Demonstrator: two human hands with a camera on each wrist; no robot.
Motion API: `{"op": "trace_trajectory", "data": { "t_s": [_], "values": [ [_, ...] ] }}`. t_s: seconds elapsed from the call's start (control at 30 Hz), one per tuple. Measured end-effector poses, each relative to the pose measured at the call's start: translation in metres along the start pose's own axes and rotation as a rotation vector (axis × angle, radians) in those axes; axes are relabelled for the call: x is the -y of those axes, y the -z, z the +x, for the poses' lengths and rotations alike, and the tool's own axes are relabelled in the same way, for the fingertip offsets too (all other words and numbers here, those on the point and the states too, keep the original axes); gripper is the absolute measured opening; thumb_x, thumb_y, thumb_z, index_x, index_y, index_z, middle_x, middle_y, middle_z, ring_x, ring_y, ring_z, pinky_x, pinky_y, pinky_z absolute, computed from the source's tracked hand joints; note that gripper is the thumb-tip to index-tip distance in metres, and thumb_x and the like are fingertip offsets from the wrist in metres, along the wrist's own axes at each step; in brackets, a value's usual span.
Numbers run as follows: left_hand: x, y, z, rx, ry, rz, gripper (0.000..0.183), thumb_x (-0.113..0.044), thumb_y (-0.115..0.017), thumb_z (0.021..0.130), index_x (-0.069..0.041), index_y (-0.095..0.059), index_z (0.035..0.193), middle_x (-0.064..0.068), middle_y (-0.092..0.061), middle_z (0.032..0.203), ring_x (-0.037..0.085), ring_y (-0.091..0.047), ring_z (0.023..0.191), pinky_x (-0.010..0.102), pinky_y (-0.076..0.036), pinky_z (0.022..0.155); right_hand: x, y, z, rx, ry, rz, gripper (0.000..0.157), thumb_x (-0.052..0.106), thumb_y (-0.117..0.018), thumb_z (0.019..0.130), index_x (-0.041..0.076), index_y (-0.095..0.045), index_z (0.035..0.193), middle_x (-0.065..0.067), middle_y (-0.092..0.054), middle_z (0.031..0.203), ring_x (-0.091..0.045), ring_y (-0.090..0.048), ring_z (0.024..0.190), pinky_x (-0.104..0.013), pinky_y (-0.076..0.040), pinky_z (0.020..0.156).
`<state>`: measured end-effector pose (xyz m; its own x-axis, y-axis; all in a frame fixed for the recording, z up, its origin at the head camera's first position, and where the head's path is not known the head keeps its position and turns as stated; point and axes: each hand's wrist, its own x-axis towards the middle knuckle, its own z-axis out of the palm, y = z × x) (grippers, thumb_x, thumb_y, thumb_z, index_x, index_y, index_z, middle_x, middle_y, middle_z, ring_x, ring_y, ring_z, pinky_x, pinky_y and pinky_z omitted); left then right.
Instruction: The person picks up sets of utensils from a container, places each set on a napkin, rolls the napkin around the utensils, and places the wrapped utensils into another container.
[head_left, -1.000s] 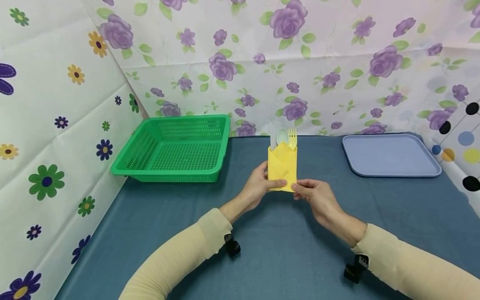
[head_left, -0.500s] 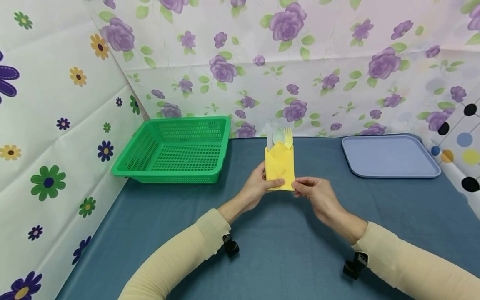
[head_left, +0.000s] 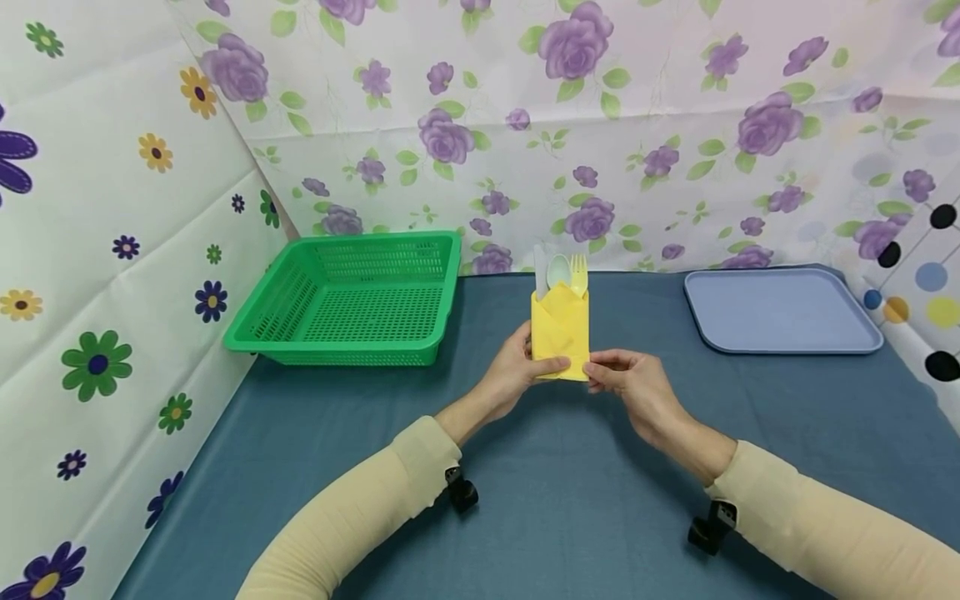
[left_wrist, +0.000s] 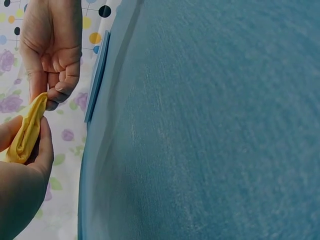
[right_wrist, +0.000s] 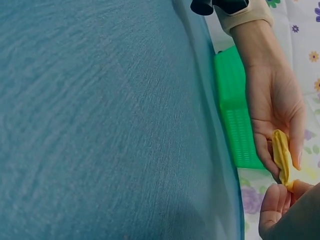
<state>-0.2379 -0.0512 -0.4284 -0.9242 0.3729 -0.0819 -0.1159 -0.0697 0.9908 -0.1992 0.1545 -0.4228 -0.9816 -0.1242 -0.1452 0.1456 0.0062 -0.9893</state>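
A yellow napkin (head_left: pixel 561 329), folded into a pocket, is held upright above the table. Out of its top stick a whitish knife (head_left: pixel 541 271), a pale spoon (head_left: pixel 558 270) and a light yellow fork (head_left: pixel 579 273); their lower parts are hidden inside. My left hand (head_left: pixel 512 367) grips the pocket from the left, thumb across its front and fingers behind. At the lower right corner, my right hand (head_left: pixel 632 383) pinches the edge between thumb and fingers. From below, the left wrist view shows the folded bottom of the napkin (left_wrist: pixel 27 131) between both hands.
A green perforated basket (head_left: pixel 352 354) stands at the back left, with nothing seen inside. At the back right lies a light blue tray (head_left: pixel 783 312). Blue cloth (head_left: pixel 570 500) covers the table, and flowered sheets (head_left: pixel 517 150) hang behind and at the left.
The napkin pocket with its cutlery has shifted slightly left in the head view over the last second. Both hands keep their hold on it.
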Motion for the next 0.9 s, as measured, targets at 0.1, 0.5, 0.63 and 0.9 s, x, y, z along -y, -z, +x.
{"op": "trace_trajectory", "data": {
  "t_s": [0.1,0.5,0.63,0.9],
  "values": [
    [-0.002,0.0,0.0,0.004,-0.001,-0.005,0.067,-0.001,-0.075,0.096,-0.007,-0.04,0.153,0.017,-0.065,0.131,0.025,-0.07,0.113,0.039,-0.059,0.095,0.0,0.0,0.001,0.0,0.0,0.003,0.034,0.012,-0.07,0.102,-0.012,-0.064,0.125,-0.004,-0.07,0.095,-0.017,-0.069,0.081,-0.04,-0.059,0.089],
    [-0.002,0.004,-0.001,0.016,-0.027,-0.018,0.065,0.0,-0.075,0.095,-0.008,-0.043,0.151,0.016,-0.065,0.128,0.022,-0.07,0.11,0.038,-0.06,0.092,0.002,-0.002,0.002,0.033,-0.005,0.024,0.035,0.014,-0.071,0.101,-0.011,-0.065,0.125,-0.005,-0.07,0.095,-0.02,-0.069,0.083,-0.038,-0.059,0.088],
    [-0.004,0.004,-0.002,0.007,-0.022,-0.024,0.065,0.0,-0.075,0.095,-0.007,-0.043,0.15,0.016,-0.066,0.129,0.022,-0.07,0.11,0.037,-0.06,0.091,0.004,-0.002,0.002,0.038,-0.009,0.038,0.034,0.013,-0.072,0.101,-0.011,-0.066,0.124,-0.006,-0.071,0.096,-0.021,-0.069,0.084,-0.037,-0.059,0.087],
    [-0.017,0.009,-0.002,-0.026,-0.028,0.012,0.064,-0.001,-0.076,0.094,-0.008,-0.045,0.149,0.016,-0.066,0.127,0.022,-0.07,0.109,0.037,-0.061,0.09,0.015,-0.008,0.01,0.013,-0.018,0.019,0.037,0.014,-0.073,0.1,-0.011,-0.067,0.126,0.0,-0.073,0.089,-0.016,-0.068,0.082,-0.034,-0.058,0.086]
  ]
}}
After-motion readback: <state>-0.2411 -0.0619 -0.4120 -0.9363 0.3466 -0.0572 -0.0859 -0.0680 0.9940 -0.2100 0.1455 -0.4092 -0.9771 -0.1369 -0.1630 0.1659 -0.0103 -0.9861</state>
